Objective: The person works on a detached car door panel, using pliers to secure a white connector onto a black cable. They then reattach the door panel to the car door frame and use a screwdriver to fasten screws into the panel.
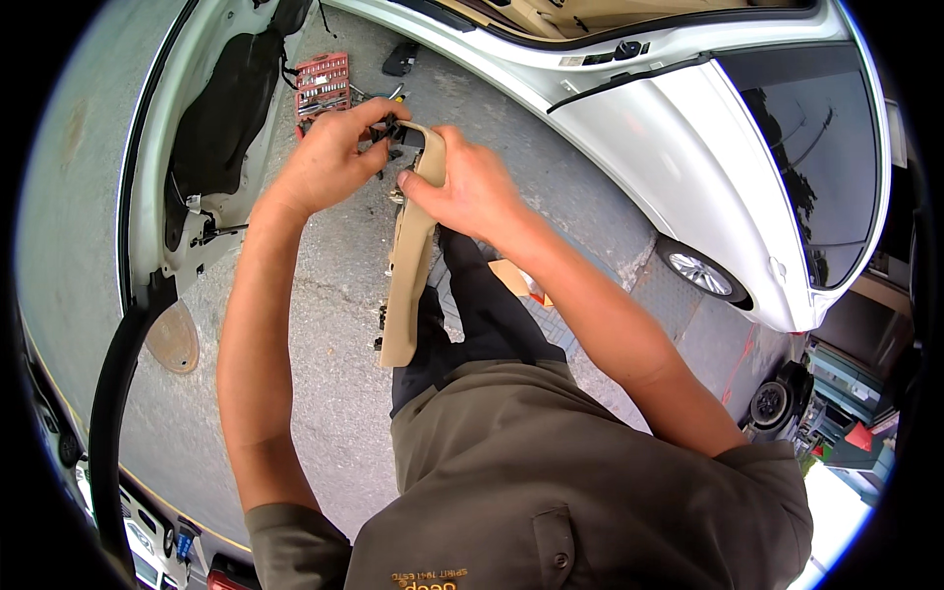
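Note:
A long beige car trim panel [411,265] hangs in front of my legs, with small clips and dark fittings along its left edge. My right hand [470,187] is closed round its upper end, the thumb pressed on the near face. At that same end my left hand [339,157] pinches a small black part [388,129] between thumb and fingers. The black part sits against the panel's tip. Whether it is fixed to the panel I cannot tell, as fingers cover some of it.
An opened door [221,128] with its inner lining exposed stands left. A white car body [678,138] curves along the right. On the ground ahead lie a red socket set [323,81] and a dark flat object [400,59]. An open cardboard box [511,279] rests beside my leg.

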A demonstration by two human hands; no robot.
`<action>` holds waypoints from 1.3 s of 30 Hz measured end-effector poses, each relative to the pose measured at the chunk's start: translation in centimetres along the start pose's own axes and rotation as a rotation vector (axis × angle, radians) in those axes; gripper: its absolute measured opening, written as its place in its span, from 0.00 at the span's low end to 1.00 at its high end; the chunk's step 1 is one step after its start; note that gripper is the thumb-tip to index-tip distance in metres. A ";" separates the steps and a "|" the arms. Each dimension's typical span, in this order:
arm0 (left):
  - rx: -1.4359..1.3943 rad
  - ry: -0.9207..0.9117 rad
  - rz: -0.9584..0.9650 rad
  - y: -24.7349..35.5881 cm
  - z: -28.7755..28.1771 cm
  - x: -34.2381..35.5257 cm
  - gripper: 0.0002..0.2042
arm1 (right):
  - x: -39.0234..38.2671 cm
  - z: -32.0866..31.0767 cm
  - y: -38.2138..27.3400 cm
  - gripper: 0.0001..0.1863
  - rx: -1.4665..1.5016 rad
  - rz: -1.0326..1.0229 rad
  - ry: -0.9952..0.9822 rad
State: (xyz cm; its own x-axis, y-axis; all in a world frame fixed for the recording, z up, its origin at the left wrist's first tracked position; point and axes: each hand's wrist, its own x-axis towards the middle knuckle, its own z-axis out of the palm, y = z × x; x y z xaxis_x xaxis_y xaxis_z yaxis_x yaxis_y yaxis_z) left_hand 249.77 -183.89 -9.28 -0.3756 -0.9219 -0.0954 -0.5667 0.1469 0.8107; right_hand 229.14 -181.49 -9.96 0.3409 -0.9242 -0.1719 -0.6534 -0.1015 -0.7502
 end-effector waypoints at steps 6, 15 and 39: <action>0.012 -0.047 0.057 0.3 0.0 0.8 0.18 | -0.1 0.1 0.3 0.32 -0.019 0.066 0.035; 0.013 -0.084 0.188 0.5 -0.9 1.6 0.18 | -0.3 0.3 0.4 0.33 0.002 0.083 0.065; -0.035 0.499 -0.001 0.1 7.1 -1.7 0.26 | 0.3 -0.4 0.4 0.32 -0.011 0.100 0.074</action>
State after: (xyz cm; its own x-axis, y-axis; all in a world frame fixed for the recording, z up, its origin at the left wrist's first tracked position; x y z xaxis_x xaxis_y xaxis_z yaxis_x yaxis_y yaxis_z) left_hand 245.13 -179.73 -13.17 0.0267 -0.9823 0.1852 -0.5390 0.1418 0.8303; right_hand 228.69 -182.01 -10.05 0.2237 -0.9545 -0.1974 -0.6892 -0.0116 -0.7245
